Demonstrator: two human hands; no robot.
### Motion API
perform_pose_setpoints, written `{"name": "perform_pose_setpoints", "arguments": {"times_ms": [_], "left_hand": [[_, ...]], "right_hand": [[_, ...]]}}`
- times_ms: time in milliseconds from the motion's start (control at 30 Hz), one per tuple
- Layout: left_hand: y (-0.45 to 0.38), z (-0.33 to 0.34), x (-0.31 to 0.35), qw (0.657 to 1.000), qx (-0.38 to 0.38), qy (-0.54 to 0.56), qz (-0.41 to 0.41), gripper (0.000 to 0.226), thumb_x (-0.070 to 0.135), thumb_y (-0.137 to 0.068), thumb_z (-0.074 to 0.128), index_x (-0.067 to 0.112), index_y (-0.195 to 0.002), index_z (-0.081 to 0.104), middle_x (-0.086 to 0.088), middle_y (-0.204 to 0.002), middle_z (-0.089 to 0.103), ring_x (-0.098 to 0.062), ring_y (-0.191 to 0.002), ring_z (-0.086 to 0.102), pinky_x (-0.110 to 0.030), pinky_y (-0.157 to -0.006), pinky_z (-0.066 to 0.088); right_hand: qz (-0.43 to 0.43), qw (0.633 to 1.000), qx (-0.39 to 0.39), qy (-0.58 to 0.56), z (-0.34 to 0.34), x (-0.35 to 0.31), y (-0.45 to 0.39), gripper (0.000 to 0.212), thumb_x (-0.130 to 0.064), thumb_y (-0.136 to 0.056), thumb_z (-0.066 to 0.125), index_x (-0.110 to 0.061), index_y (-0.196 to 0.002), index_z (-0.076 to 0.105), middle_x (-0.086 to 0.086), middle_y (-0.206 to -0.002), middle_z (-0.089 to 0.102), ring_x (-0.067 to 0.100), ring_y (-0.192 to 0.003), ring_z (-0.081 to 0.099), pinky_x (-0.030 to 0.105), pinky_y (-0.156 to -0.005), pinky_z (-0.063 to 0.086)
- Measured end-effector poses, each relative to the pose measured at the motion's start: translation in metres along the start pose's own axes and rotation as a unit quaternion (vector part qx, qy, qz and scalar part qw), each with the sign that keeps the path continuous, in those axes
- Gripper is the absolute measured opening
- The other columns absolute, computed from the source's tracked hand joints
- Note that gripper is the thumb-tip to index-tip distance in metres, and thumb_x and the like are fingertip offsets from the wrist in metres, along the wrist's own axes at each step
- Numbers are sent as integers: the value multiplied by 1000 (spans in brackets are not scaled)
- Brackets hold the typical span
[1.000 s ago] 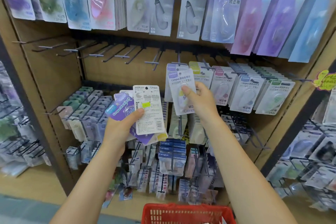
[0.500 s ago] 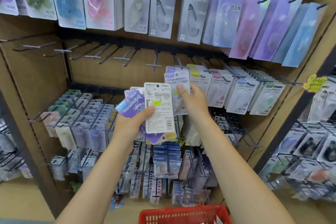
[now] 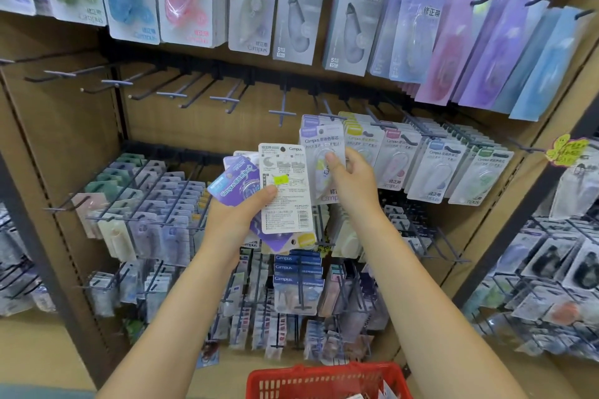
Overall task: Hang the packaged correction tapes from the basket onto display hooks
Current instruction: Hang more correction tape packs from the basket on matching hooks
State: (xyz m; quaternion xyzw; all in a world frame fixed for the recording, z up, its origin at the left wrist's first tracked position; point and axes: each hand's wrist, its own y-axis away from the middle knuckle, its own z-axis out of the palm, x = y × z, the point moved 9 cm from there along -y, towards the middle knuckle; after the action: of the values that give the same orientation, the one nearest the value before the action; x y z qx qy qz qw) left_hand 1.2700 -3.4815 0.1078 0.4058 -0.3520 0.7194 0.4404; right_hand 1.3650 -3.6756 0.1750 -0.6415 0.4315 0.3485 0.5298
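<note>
Brown pegboard backing (image 3: 81, 126) carries rows of dark display hooks (image 3: 171, 94), and the ones in the upper left of the middle row stand bare. Lower left, small packets (image 3: 152, 201) crowd their pegs in pale greens and purples. Your left hand (image 3: 231, 215) grips a fanned bundle of packaged correction tapes: a purple Campus pack (image 3: 238, 185) tilted to the left, and a white card (image 3: 285, 191) on top showing its printed back, with a yellow sticker beneath your thumb. Your thumb presses across the front of the fan and your fingers are curled behind it. Just right of that, your right hand (image 3: 351, 176) pinches a single pack with a purple header (image 3: 321, 155), thumb on its clear blister, holding it up against the leftmost hanging stack of the middle row. You cannot tell whether its hole is on the hook. Further right hang matching packs with yellow, pink, blue and green headers (image 3: 437, 168). At the bottom edge, between your forearms, sits the red basket (image 3: 324, 381), a few more items inside it.
</note>
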Motion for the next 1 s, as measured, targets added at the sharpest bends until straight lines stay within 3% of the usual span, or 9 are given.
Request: {"name": "perform_pose_setpoints", "arguments": {"times_ms": [133,333,433,567,700,833,933,1000], "left_hand": [[0,2,0,1000,0,-1,0,31,10,-89,77,19,-117,69,-1,-110,79,-20,-101,77,-41,-85,59],[-1,4,2,1000,-10,-1,-3,26,10,-91,75,22,-113,70,-1,-109,80,-21,-100,77,-39,-78,61],[-4,6,5,1000,-14,1,-2,27,9,-91,75,20,-115,69,-2,-111,79,-21,-101,77,-35,-75,63],[-8,5,7,1000,-16,-5,-4,30,8,-90,75,18,-117,68,-3,-111,79,-22,-100,77,-35,-72,63],[-7,5,3,1000,-19,9,-15,30,6,-88,75,17,-115,67,-2,-106,80,-19,-94,78,-28,-65,61],[-6,5,-2,1000,-19,7,-22,39,17,-78,80,19,-115,67,0,-105,80,-19,-96,78,-30,-66,62],[-7,6,-2,1000,-18,10,-17,42,20,-74,81,20,-114,67,-1,-106,80,-19,-96,78,-30,-68,62],[-7,11,-1,1000,-23,12,-10,46,22,-70,81,20,-114,67,-2,-107,80,-19,-96,78,-31,-69,63]], "right_hand": [[4,1000,13,0,1,-4,-4,21,-33,-102,58,-21,-119,66,-7,-116,71,13,-111,65,42,-103,50],[-10,998,67,-1,-8,-1,-2,7,-31,-101,61,-27,-100,67,-8,-101,72,11,-98,67,34,-91,53],[3,998,65,21,-5,2,-11,29,-38,-99,63,-9,-104,65,5,-101,69,21,-95,64,39,-85,53],[8,994,103,33,-11,0,-22,34,-36,-92,74,-17,-103,47,-6,-96,54,13,-90,55,30,-76,45],[-14,992,105,73,-9,0,-26,27,-35,-91,75,-19,-83,54,-4,-84,60,12,-79,58,27,-69,42],[-13,990,72,119,-10,-1,-24,15,-30,-94,68,-20,-84,66,-6,-88,68,11,-87,63,29,-76,45],[-37,987,61,145,-17,-7,-6,20,-33,-100,59,-22,-89,71,-7,-93,68,10,-91,61,30,-80,45],[-22,995,33,96,-16,-7,12,26,-42,-101,58,-26,-85,71,-11,-88,69,8,-85,62,30,-75,48]]}}
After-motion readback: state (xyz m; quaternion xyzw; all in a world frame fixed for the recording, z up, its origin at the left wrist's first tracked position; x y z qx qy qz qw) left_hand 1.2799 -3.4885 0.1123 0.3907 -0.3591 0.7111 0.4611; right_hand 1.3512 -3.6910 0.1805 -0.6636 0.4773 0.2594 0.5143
